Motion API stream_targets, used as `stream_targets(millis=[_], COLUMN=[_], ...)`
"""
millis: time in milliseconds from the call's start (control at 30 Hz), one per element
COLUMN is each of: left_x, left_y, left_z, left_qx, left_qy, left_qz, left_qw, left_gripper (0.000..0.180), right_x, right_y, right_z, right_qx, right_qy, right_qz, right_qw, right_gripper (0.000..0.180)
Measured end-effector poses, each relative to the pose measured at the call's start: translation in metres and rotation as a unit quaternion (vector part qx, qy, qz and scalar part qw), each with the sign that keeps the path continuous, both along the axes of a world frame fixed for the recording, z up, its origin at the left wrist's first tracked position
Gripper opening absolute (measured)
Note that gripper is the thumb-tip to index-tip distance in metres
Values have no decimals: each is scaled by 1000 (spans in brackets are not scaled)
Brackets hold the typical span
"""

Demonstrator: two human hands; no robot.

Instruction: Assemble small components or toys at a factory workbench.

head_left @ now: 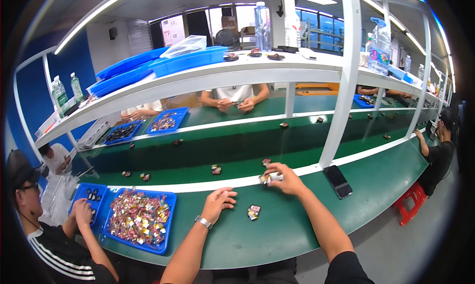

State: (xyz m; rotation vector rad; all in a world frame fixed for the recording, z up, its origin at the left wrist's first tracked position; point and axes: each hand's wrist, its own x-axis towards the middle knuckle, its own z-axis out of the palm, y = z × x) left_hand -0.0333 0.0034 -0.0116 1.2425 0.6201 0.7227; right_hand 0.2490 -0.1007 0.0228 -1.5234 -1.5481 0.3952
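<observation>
My right hand (287, 180) is closed at the fingertips on a small electronic part (264, 178) with pale and dark faces, over the white edge strip of the green belt. Just beyond it, a similar part (266, 162) lies on the belt. My left hand (220, 203), with a metal-banded watch on the wrist, rests over the green tabletop. Its fingers are loosely bent and apart, with nothing in them. Between my forearms another small part (253, 212), black with yellow and white patches, lies on the table.
A blue tray (171, 211) heaped with small wired parts stands left of my left arm. A black phone (338, 181) lies right of my right hand, near a white upright post (341, 86). More parts (216, 170) lie along the belt (198, 155). Co-workers sit left, right and opposite.
</observation>
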Motion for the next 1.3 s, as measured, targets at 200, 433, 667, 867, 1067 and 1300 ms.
stream_targets(millis=[200,433,667,867,1067,1300], left_x=[18,1,15,3,5,5], left_y=[-8,-3,-13,-12,-12,-11], left_z=[15,1,2,4,6,6], left_qx=[-32,-38,-65,-72,-48,-46], left_qy=[0,-14,-56,-48,-38,-33], left_qz=[-185,-45,-72,-72,-86,-100], left_qw=[982,998,994,994,994,993], left_gripper=[44,39,40,35,33,30], right_x=[-64,-112,-115,-117,-117,-108], right_y=[-5,6,-6,0,3,-1], right_z=[24,-1,-9,-11,-8,-3], right_qx=[-18,92,119,76,87,104], right_qy=[-123,-39,-121,-132,-130,-140], right_qz=[163,2,-61,-10,-29,14], right_qw=[979,995,984,988,987,985], right_gripper=[59,27,15,15,9,9])
